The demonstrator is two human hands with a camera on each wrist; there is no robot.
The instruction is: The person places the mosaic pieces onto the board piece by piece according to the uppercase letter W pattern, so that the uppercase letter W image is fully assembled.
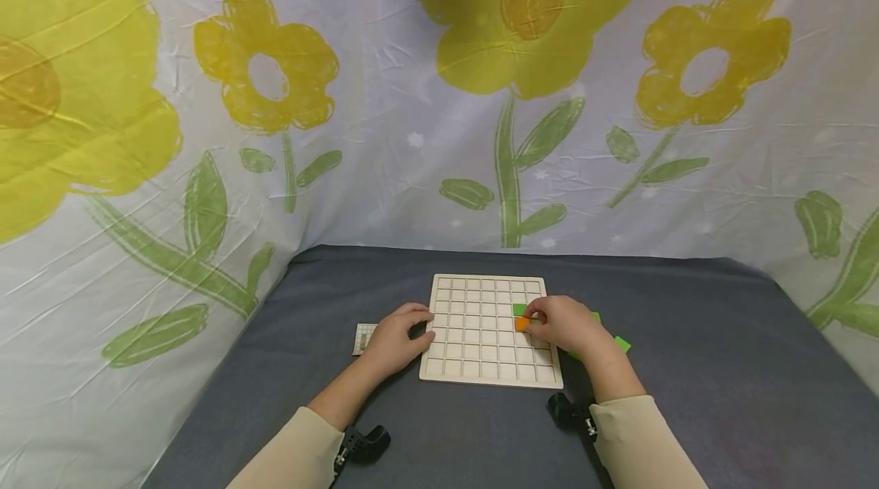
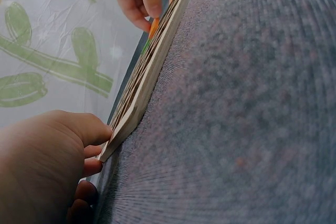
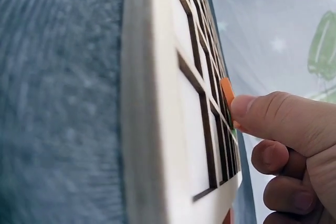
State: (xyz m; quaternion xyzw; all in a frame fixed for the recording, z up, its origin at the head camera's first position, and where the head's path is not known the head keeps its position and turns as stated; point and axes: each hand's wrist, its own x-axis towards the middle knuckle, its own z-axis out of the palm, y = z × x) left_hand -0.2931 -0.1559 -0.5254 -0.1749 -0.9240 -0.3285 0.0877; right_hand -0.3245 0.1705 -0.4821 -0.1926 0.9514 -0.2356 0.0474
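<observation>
A pale wooden grid board (image 1: 481, 348) lies flat on the dark cloth. My left hand (image 1: 394, 340) grips its left edge, the thumb and fingers meeting the rim in the left wrist view. Over the board's right side, my right hand (image 1: 566, 325) pinches an orange square tile (image 1: 522, 324) between thumb and fingers. The right wrist view shows the tile (image 3: 227, 92) tilted against the grid, so I cannot tell whether it is seated in a cell. Just beyond it, a green tile (image 1: 519, 310) sits in the grid, partly covered by the fingers.
Several green tiles (image 1: 622, 344) lie on the cloth right of the board, partly behind my right hand. A small pale patterned card (image 1: 365, 336) lies beside my left hand. Behind the dark tablecloth (image 1: 728, 367) hangs a white curtain (image 1: 384, 168) with yellow flowers.
</observation>
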